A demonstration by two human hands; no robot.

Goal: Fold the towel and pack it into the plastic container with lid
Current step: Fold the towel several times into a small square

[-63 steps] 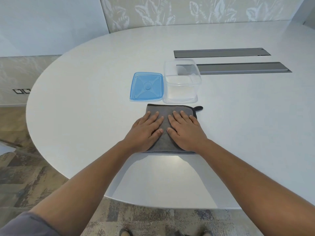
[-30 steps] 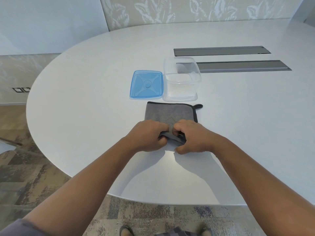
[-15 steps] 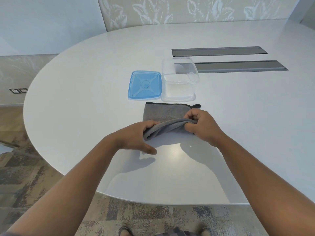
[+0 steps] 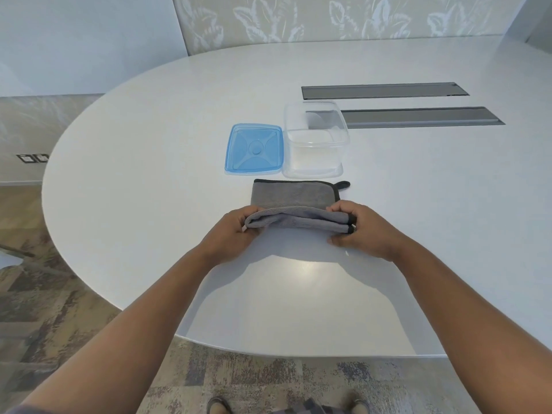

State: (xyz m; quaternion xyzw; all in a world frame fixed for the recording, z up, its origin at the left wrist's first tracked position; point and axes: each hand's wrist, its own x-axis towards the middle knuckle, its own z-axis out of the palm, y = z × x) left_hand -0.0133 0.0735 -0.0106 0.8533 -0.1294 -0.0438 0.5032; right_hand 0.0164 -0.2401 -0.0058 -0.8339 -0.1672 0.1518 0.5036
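A grey towel with a black edge and a small hanging loop lies on the white table, just in front of the container. Its near edge is lifted off the table and curled toward the far edge. My left hand pinches the near left corner. My right hand pinches the near right corner. The clear plastic container stands open and empty behind the towel. Its blue lid lies flat on the table, touching the container's left side.
The white oval table has two long dark slots set into its top behind and to the right of the container. The table's near edge curves past my forearms, with patterned floor below.
Both hands went from pressing flat on the towel to gripping its near edge, then slid apart to the two near corners and lifted that edge up toward the far side.
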